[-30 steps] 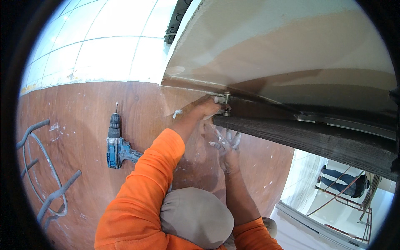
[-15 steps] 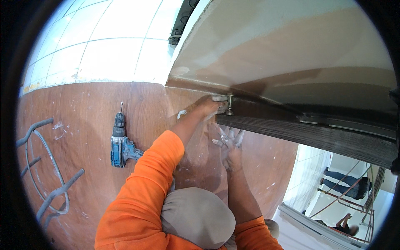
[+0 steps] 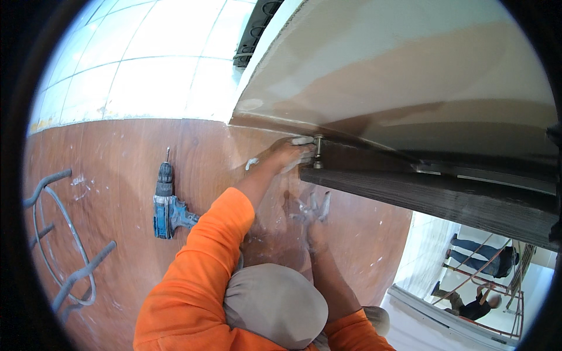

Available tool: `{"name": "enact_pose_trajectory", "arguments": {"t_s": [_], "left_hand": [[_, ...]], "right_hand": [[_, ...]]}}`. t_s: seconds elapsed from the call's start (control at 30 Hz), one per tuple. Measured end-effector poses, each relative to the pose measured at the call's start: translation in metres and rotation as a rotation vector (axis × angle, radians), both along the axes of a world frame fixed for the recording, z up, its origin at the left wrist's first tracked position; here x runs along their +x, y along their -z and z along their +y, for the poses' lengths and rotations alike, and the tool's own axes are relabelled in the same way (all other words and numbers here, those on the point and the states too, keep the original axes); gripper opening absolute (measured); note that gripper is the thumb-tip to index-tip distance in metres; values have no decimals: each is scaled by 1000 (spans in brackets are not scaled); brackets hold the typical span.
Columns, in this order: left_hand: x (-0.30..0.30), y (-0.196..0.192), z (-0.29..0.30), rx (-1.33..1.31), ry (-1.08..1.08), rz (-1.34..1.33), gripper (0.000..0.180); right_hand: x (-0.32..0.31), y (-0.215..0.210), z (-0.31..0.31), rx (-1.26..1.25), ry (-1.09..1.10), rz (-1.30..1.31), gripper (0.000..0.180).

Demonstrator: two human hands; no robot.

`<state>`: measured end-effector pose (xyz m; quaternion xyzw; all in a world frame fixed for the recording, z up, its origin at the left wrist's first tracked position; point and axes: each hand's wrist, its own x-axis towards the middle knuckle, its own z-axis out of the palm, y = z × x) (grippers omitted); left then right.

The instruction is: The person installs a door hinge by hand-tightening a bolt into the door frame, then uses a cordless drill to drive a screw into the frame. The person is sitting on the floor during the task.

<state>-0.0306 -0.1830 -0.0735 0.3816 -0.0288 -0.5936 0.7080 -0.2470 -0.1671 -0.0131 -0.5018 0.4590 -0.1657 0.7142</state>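
Note:
A dark wood-grain panel (image 3: 433,202), likely a door, stands at a narrow angle to a painted wall. At its near-left end a short metal piece like a hinge (image 3: 318,153) spans the gap to the wall. My left hand (image 3: 288,154), dusted white, reaches there with fingers stretched out, their tips against or right beside this metal piece. My right hand (image 3: 315,217), also whitened, hovers below the panel's corner. Its fingers are spread and nothing shows in them. The left fingertips are partly hard to make out.
A blue cordless drill (image 3: 170,207) with a bit lies on the brown wood-look floor (image 3: 134,281). Grey bent tubing (image 3: 85,269) stands at far left. White tiles (image 3: 146,82) border the floor. Two people are near a scaffold (image 3: 486,275) at lower right.
My right hand has drawn slightly down and left, away from the panel's corner. My left hand stays by the metal piece. The view has shifted a little.

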Motion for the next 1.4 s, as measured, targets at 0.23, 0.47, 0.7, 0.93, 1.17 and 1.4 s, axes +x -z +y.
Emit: {"name": "enact_pose_trajectory", "arguments": {"t_s": [0.23, 0.47, 0.7, 0.93, 1.17, 1.4], "left_hand": [[1, 10, -5, 240, 167, -472, 36], [-4, 25, -10, -72, -87, 181, 42], [0, 13, -5, -51, -151, 221, 47], [1, 15, 0, -27, -158, 235, 49], [0, 18, 2, -44, -134, 206, 49], [2, 20, 4, -68, -106, 207, 48]], "right_hand": [[-18, -9, 6, 45, 62, -44, 93], [-17, -19, 13, 40, 94, -147, 74], [-2, -22, 8, 20, 53, -165, 72], [41, -33, -12, 33, -62, -184, 80], [30, -10, -17, 58, 54, -54, 86], [23, -9, -23, 10, -84, -166, 93]]}}
